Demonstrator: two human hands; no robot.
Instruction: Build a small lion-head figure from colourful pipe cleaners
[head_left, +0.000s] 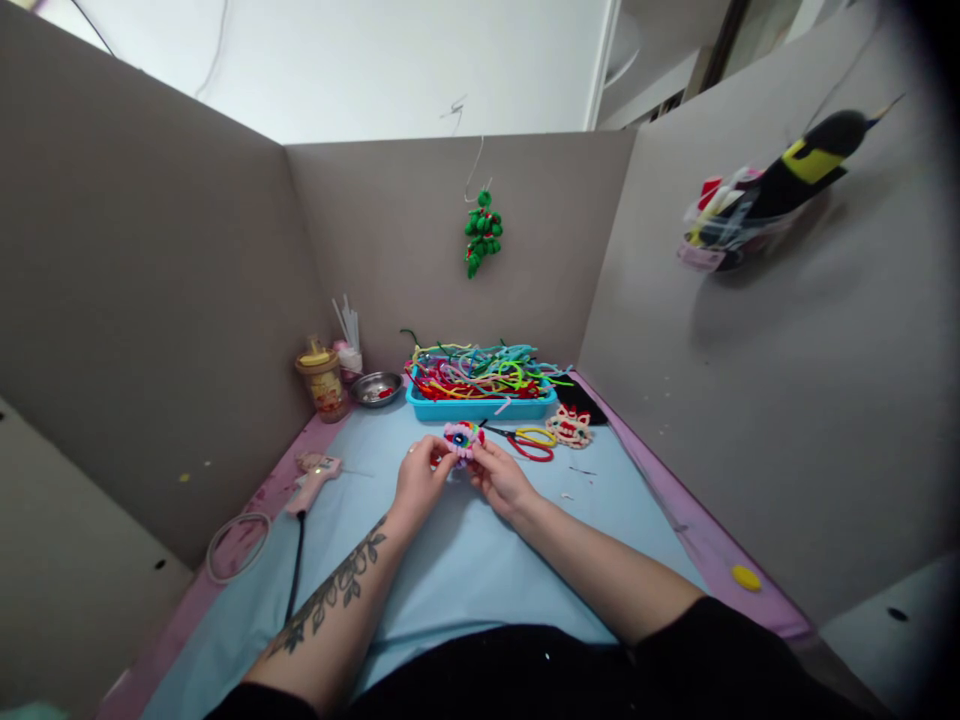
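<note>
Between both hands, over the blue cloth, is a small fuzzy pipe-cleaner craft piece (460,436) in lilac, blue, red and rainbow colours, with a round eye-like centre. My left hand (426,472) pinches its left edge. The fingers of my right hand (498,476) grip its right and lower side. Parts of the piece are hidden behind the fingers. Just beyond my right hand lie scissors (534,443) with one yellow and one red handle. A cream and red pipe-cleaner figure (571,427) rests to the right of them.
A blue basket (480,409) heaped with coloured pipe cleaners stands at the back. To the left are a metal bowl (376,389), a lidded cup (323,382) and a pink glue gun (313,484) with its cord. A green ornament (484,235) hangs on the rear panel.
</note>
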